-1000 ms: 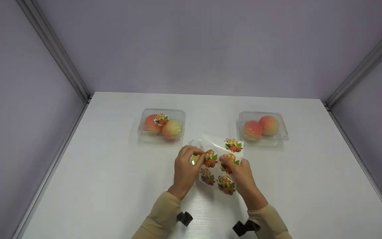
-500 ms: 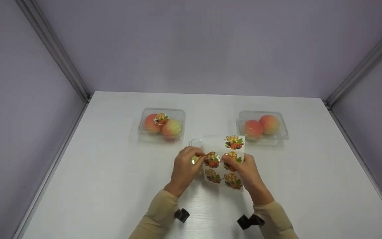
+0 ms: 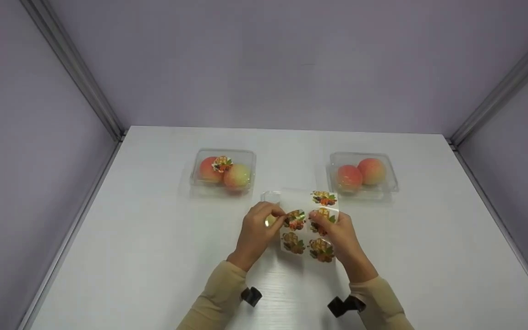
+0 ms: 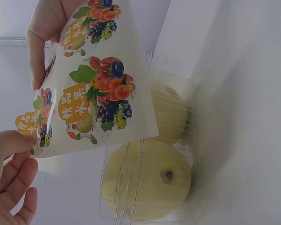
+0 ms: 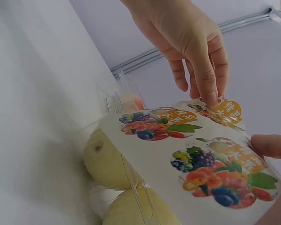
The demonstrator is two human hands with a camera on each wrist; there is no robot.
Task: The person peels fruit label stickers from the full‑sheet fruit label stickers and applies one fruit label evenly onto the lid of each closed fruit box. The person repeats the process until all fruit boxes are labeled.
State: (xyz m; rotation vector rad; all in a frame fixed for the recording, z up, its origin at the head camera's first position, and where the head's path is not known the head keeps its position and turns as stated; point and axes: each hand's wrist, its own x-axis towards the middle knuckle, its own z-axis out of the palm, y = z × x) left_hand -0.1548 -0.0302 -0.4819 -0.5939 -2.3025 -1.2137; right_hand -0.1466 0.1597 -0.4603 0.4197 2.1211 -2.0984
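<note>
A white sticker sheet (image 3: 310, 225) printed with fruit labels is held over a clear box (image 3: 271, 197) of yellow-green fruit (image 4: 150, 180). My left hand (image 3: 282, 214) pinches one fruit sticker (image 3: 295, 219) whose edge curls up off the sheet. In the right wrist view that left hand (image 5: 207, 96) pinches the sticker (image 5: 223, 110) from above. My right hand (image 3: 317, 221) grips the sheet's right side, with its thumb (image 5: 269, 145) on the printed face. The sheet (image 4: 91, 93) hides most of the box below it.
A clear box (image 3: 223, 173) at the back left holds two peaches and bears a sticker on its lid. A second clear box (image 3: 363, 177) with two peaches sits at the back right. Grey walls enclose the white table (image 3: 145, 256).
The sheet has dropped and tilted flatter over the box. The sticker under my left fingers has lifted further off the sheet. Both hands stay almost in place.
</note>
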